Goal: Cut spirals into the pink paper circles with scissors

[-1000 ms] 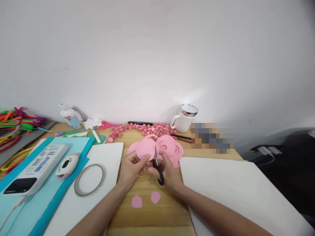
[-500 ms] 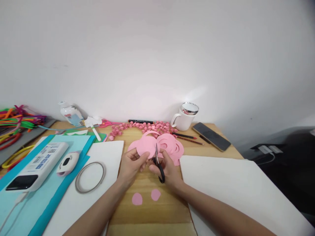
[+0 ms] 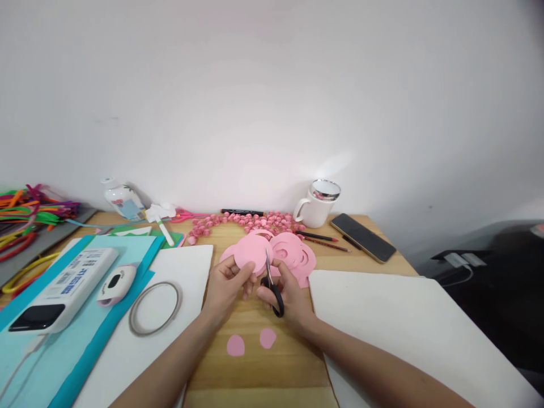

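Note:
My left hand [image 3: 229, 283] pinches a round pink paper disc [image 3: 250, 253] between thumb and fingers, tilted up above the wooden table. In my right hand [image 3: 291, 292] is a pair of scissors [image 3: 277, 299] with black handles, the blades pointing up at the disc's right edge. Whether the blades are fully closed is hard to make out. Behind the disc lie pink paper pieces [image 3: 293, 249] with round and curved cut-outs, partly hidden by the disc and my hands. Two small pink paper pieces [image 3: 236, 345] rest on the table nearer to me.
Rolled pink paper buds [image 3: 272, 220], a white mug [image 3: 318, 204], pencils [image 3: 325, 243] and a phone [image 3: 363, 237] are at the back. White sheets [image 3: 403, 323] flank my arms. A tape roll [image 3: 155, 309], power bank [image 3: 63, 289] and white bottle [image 3: 123, 198] are left.
The scissor blades have shifted slightly left along the disc's right edge. The disc appears turned a little, its face now rounder in view. Both hands keep their hold.

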`<state>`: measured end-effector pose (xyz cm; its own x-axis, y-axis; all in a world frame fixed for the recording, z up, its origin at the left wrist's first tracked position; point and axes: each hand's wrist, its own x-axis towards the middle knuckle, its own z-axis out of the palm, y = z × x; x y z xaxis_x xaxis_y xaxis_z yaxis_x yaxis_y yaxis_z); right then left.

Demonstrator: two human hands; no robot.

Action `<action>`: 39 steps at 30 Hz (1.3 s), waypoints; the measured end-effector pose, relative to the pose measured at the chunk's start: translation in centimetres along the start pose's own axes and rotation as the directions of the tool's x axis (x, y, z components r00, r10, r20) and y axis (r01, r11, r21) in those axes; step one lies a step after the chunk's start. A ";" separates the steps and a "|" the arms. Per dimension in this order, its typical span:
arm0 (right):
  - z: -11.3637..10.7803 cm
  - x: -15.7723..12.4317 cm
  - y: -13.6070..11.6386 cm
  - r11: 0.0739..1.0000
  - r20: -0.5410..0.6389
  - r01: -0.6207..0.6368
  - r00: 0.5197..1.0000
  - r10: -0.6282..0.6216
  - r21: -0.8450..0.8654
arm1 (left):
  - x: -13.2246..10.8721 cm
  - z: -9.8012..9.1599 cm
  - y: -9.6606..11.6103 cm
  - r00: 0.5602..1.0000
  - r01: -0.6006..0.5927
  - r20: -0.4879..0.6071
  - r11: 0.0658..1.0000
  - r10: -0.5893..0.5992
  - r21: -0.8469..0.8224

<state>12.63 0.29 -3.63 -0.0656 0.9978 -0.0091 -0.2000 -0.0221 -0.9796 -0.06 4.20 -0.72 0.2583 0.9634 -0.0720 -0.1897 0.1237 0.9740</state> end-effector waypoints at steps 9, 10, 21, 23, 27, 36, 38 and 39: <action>-0.4 0.1 0.4 0.999 0.006 0.035 0.999 -0.036 0.016 | -0.2 -0.1 0.1 0.999 -0.003 -0.043 0.993 0.008 0.117; -0.4 0.1 0.5 0.998 0.000 0.053 0.999 -0.053 0.023 | -0.2 -0.1 0.2 0.999 0.003 -0.038 0.992 0.002 0.129; -0.5 0.0 0.5 0.995 0.023 0.075 0.997 -0.077 0.065 | 0.0 -0.3 0.0 1.000 0.004 -0.011 0.986 -0.002 0.169; -0.4 0.0 0.4 0.997 0.007 0.065 0.998 -0.066 0.051 | 0.0 -0.2 0.0 1.000 -0.001 -0.022 0.987 0.005 0.161; -0.3 -0.1 0.2 1.000 -0.019 0.019 1.000 -0.019 0.021 | -0.1 -0.1 0.1 0.999 -0.008 -0.038 0.990 0.013 0.143; -0.3 -0.1 0.0 1.000 -0.012 -0.015 1.000 0.015 -0.027 | 0.0 -0.3 0.3 1.000 0.022 -0.005 1.000 -0.022 0.022; -0.3 0.0 0.2 1.000 -0.010 -0.015 1.000 0.014 -0.027 | 0.1 -0.3 0.2 1.000 0.020 0.011 0.999 -0.020 -0.025; -0.3 0.0 0.3 1.000 -0.010 -0.014 1.000 0.014 -0.025 | 0.1 -0.3 0.2 1.000 0.016 0.008 0.999 -0.015 -0.039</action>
<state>12.89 0.29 -3.96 -0.0586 0.9980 -0.0245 -0.1743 -0.0344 -0.9841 -0.39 4.41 -0.64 0.2690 0.9594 -0.0851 -0.2227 0.1479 0.9636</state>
